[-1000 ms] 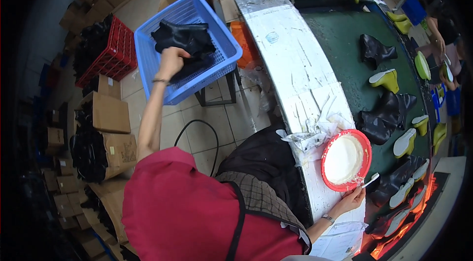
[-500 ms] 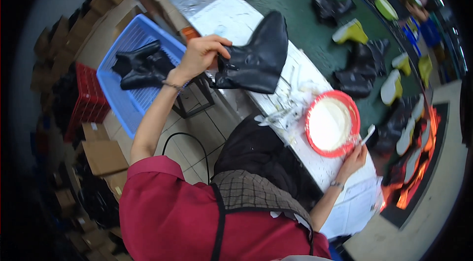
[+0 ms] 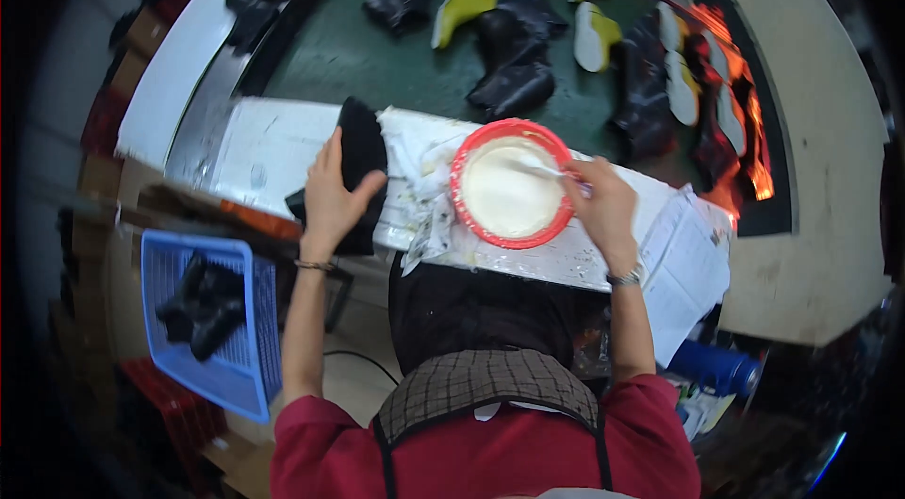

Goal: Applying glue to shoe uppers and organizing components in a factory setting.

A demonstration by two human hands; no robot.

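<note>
My left hand (image 3: 337, 192) is on a black boot (image 3: 363, 143) that lies on the white worktop, its dark sole turned upward. The fingers and thumb straddle the boot and steady it. In my right hand (image 3: 603, 202) is a thin, pale-handled brush (image 3: 545, 169), pinched between the fingers. Its tip reaches over the cream-white paste (image 3: 504, 196), and whether it dips in is hard to see. The paste fills a red bowl (image 3: 462, 216) in front of me. Between boot and bowl lies a crumpled, stained cloth or paper (image 3: 436, 188).
Beyond the white board (image 3: 259, 136) runs a dark green conveyor belt (image 3: 330, 56) carrying black boots (image 3: 514, 47) and yellow-and-white soles (image 3: 464, 11). A glowing orange heater opening (image 3: 754, 169) is at right. Papers (image 3: 683, 259) lie beside my right wrist. A blue basket (image 3: 264, 329) with black boots stands at left.
My left hand has brought the boot from above the basket side down onto the worktop and turned it sole up. My right hand has moved the brush over the bowl. The view has swung round.
</note>
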